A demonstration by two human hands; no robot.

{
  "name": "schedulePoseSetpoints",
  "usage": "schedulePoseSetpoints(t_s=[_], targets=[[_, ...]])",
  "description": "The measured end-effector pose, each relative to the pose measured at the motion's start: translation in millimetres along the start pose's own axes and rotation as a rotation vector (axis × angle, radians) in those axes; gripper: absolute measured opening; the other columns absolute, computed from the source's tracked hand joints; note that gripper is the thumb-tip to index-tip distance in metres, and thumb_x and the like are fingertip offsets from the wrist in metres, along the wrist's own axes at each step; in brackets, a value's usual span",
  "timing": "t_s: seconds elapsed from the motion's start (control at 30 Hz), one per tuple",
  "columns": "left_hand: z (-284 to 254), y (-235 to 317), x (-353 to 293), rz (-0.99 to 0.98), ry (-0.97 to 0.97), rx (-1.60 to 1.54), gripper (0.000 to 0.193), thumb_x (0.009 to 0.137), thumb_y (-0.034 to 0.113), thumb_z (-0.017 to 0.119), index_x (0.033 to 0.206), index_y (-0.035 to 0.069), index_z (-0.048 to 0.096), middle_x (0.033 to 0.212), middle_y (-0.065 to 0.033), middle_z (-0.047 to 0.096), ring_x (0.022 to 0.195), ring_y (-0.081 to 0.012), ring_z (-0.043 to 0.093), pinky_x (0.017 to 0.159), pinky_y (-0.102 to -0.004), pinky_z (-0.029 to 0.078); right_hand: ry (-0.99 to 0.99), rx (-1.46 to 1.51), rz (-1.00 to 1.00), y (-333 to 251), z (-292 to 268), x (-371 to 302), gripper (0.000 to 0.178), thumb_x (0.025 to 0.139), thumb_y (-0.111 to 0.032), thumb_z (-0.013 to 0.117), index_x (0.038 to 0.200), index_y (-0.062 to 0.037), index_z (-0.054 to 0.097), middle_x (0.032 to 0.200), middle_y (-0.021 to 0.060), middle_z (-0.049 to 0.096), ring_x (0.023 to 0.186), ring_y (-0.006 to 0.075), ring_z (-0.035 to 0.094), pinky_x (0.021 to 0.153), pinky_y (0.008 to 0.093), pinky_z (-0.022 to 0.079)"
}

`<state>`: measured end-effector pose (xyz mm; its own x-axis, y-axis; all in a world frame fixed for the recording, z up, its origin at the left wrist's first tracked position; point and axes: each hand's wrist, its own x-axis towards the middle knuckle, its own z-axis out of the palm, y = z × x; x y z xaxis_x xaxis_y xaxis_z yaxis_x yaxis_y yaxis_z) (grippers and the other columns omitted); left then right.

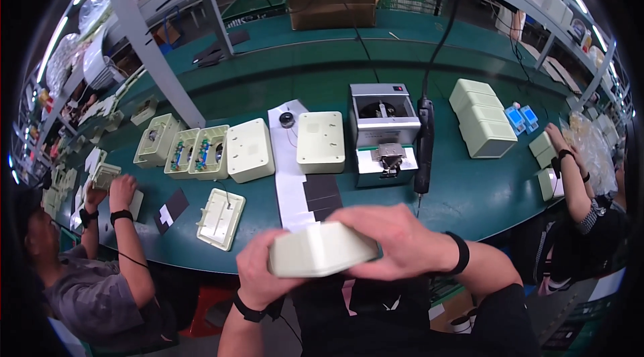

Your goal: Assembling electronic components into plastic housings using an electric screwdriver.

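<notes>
Between my two hands, just over the near table edge, I hold a cream plastic housing [322, 250], tilted so one side faces me. My left hand [260, 263] wraps its left end. The fingers of my right hand [396, 243] grip the right end from above and below. Beyond it lie black cards [323, 196] on a long white sheet [290, 183]. A small black round speaker [287, 120] with thin wires rests on that sheet. Closed cream housings [320, 142] stand nearby, one right of the sheet and another cream housing [250, 149] to its left.
A grey machine [384, 132] stands mid-table, beside a hanging black electric screwdriver [424, 142]. Stacked cream housings [479, 119] sit to its right. Left are open housings with circuit boards [208, 152] and a cream cover [221, 219]. Co-workers' hands [123, 191] work at both sides.
</notes>
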<state>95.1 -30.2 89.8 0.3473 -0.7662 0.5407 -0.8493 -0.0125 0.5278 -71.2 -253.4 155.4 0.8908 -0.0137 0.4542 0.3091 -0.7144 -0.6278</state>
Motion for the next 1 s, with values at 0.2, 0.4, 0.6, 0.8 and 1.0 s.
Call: schedulePoseSetpoints(t_s=[0.2,0.4,0.6,0.8,1.0], targets=[[-1.1,-31.7,9.1,-0.361,0.435,-0.262,0.101,0.068,0.020,0.098,0.151,0.000,0.044,0.134,-0.0191,0.061,0.121,-0.0307,0.064,0.097,-0.0412,0.056,0.280,-0.734,-0.200,36.4,14.0,86.0,0.063,0.070,-0.016,0.081,0.126,0.0011,0.056,0.119,0.0174,0.065,0.109,0.0320,0.067,0.087,0.0389,0.057],[13.2,-16.9,-18.1,-0.351,0.297,-0.189,0.096,0.073,0.013,0.094,0.153,0.000,0.043,0.130,-0.0177,0.065,0.119,-0.0300,0.065,0.102,-0.0410,0.053,0.151,-1.204,-0.034,108.9,36.5,120.0,0.045,0.078,-0.014,0.071,0.117,0.0027,0.057,0.114,0.0157,0.061,0.112,0.0290,0.062,0.087,0.0387,0.055],[3.8,-25.9,-39.1,-0.439,0.314,-0.182,0.090,0.076,0.019,0.093,0.150,-0.001,0.046,0.124,-0.0194,0.067,0.112,-0.0332,0.068,0.099,-0.0431,0.054,0.065,-1.285,0.009,100.4,36.3,109.3,0.032,0.085,-0.014,0.066,0.112,0.0014,0.058,0.111,0.0145,0.059,0.106,0.0273,0.061,0.084,0.0390,0.055],[-20.5,-55.7,-46.2,-0.480,0.371,0.142,0.080,0.080,0.018,0.089,0.146,-0.001,0.050,0.128,-0.0204,0.064,0.115,-0.0364,0.065,0.099,-0.0442,0.053,-0.112,-1.116,0.104,100.3,38.8,87.7,0.035,0.091,-0.019,0.068,0.117,0.0021,0.058,0.115,0.0152,0.060,0.111,0.0292,0.061,0.090,0.0406,0.054],[-47.7,-92.2,-44.5,-0.552,0.330,0.363,0.074,0.082,0.023,0.087,0.144,-0.001,0.052,0.138,-0.0193,0.060,0.124,-0.0377,0.061,0.103,-0.0434,0.050,0.138,-1.079,-0.123,72.9,41.9,84.5,0.040,0.092,-0.023,0.071,0.120,0.0023,0.057,0.116,0.0148,0.061,0.114,0.0309,0.061,0.098,0.0419,0.050]])
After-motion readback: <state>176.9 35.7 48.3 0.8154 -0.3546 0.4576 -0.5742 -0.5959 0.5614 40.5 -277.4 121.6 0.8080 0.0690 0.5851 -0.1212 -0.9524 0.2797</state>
